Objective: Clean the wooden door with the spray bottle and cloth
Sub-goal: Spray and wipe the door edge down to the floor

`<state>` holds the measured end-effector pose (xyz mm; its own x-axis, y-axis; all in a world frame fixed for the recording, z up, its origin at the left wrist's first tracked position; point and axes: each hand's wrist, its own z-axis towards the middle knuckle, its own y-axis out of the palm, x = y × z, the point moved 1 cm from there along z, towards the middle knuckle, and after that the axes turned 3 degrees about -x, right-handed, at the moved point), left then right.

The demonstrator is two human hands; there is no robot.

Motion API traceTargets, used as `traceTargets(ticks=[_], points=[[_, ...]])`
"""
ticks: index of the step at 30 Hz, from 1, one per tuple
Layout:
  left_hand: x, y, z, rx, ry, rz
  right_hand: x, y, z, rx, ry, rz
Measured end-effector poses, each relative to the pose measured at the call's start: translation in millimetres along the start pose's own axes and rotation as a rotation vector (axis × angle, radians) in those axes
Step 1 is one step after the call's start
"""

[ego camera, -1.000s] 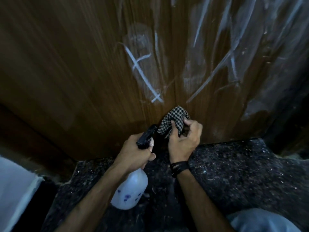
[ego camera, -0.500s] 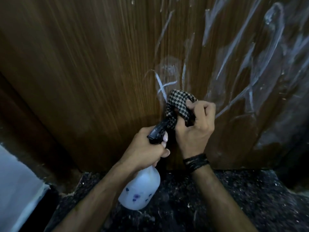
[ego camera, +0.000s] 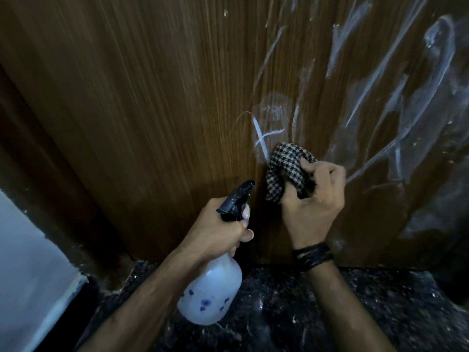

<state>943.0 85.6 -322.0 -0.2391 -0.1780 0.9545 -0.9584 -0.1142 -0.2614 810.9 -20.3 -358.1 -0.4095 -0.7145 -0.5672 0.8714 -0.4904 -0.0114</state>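
Hidden and cut-off parts

Spray bottle (ego camera: 210, 295) neck and trigger covered by left hand (ego camera: 215, 232); cloth (ego camera: 286, 168) partly buried under right hand (ego camera: 313, 199) fingers; wooden door (ego camera: 152, 97) cut off at 12 and 3 o'clock; chalk marks (ego camera: 264, 138) smeared, unreadable.

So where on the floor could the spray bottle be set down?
Bare dark floor lies right of the right forearm, below the door. Less room lies between the forearms, where the spray bottle hangs in the left hand. The right hand grips the cloth.
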Motion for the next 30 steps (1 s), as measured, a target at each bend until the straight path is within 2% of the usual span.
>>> traceTargets(ticks=[3, 5, 7, 13, 16, 18, 21, 23, 26, 30], points=[[5.9, -1.6, 1.1, 0.010, 0.018, -0.010, 3.9, 5.2, -16.2, -0.147, -0.102, -0.008], [11.1, -1.2, 1.9, 0.024, 0.027, 0.010, 7.1, 7.3, -34.8, -0.299, -0.105, 0.007], [17.6, -0.1, 0.6, 0.044, 0.038, 0.020, 2.8, 7.2, -34.4, -0.360, -0.083, 0.025], [34.0, -5.6, -10.5, 0.000, 0.069, -0.084, -45.0, 4.9, 57.4, -0.046, -0.033, 0.041], [40.3, -11.1, -16.9, 0.001, 0.099, -0.096, -52.5, 6.4, 67.3, -0.047, -0.116, -0.022], [45.2, -12.8, -18.1, 0.012, 0.123, -0.109, -45.6, 10.0, 51.9, -0.153, -0.215, -0.060], [53.3, -13.4, -18.1, 0.042, 0.141, -0.124, -34.2, 14.2, 22.3, -0.425, -0.367, -0.091], [56.8, -11.5, -16.1, 0.068, 0.133, -0.138, -29.7, 14.4, 13.4, -0.512, -0.375, -0.128], [64.3, -9.4, -18.5, 0.055, 0.139, -0.146, -38.5, 11.6, 28.7, -0.456, -0.281, -0.055], [83.6, -17.4, -18.9, 0.047, 0.178, -0.138, -73.5, 9.1, 95.7, -0.193, -0.242, 0.016]])
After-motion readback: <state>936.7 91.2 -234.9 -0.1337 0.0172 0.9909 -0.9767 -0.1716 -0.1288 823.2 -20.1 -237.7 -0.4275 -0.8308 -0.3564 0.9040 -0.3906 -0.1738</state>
